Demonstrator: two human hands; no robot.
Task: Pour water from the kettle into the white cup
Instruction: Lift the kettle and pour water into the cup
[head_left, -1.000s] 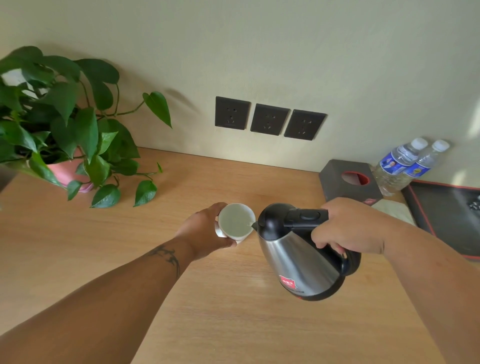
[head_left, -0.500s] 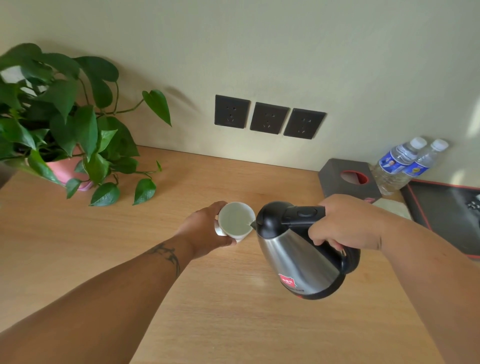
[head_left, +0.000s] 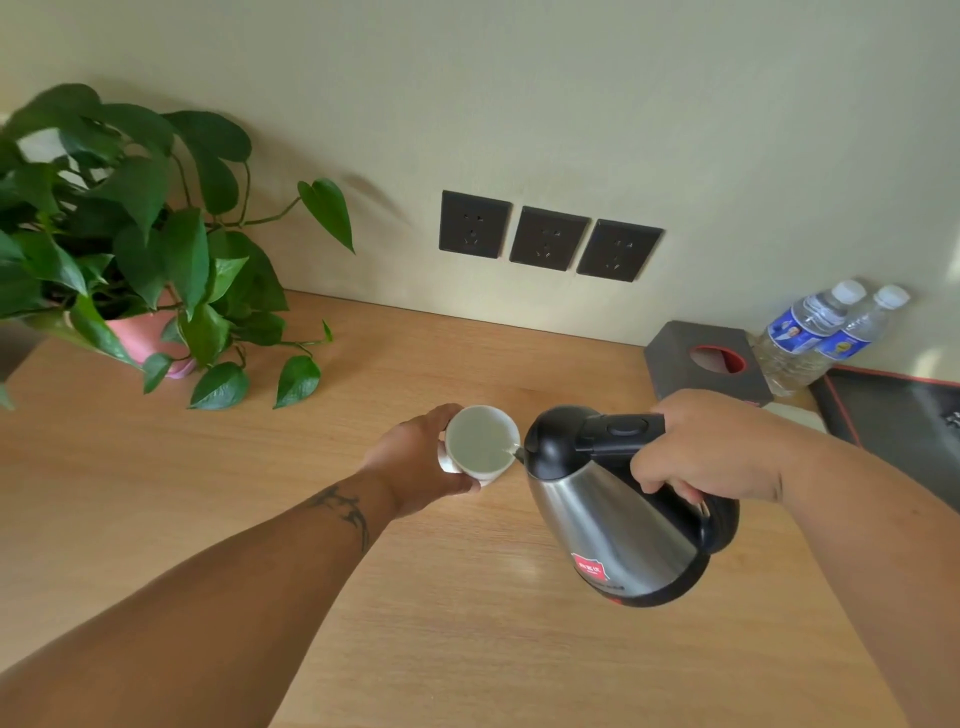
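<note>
Near bench (head_left: 467, 649) bare wood. Mid-bench: left hand (head_left: 415, 467) fingers wrapped on white cup (head_left: 480, 441); right hand (head_left: 717, 447) fingers closed on tilted kettle (head_left: 613, 519) handle, spout at cup rim. Far edge: plant (head_left: 130, 249) left, tissue box (head_left: 706, 364), bottles (head_left: 821, 332) right, against wall (head_left: 571, 104).

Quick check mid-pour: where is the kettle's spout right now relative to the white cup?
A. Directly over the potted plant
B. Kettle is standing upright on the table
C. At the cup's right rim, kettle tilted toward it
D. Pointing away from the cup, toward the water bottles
C. The kettle, gripped by the right hand, is lifted and tipped so that its spout meets the right rim of the white cup, which the left hand steadies.
</note>
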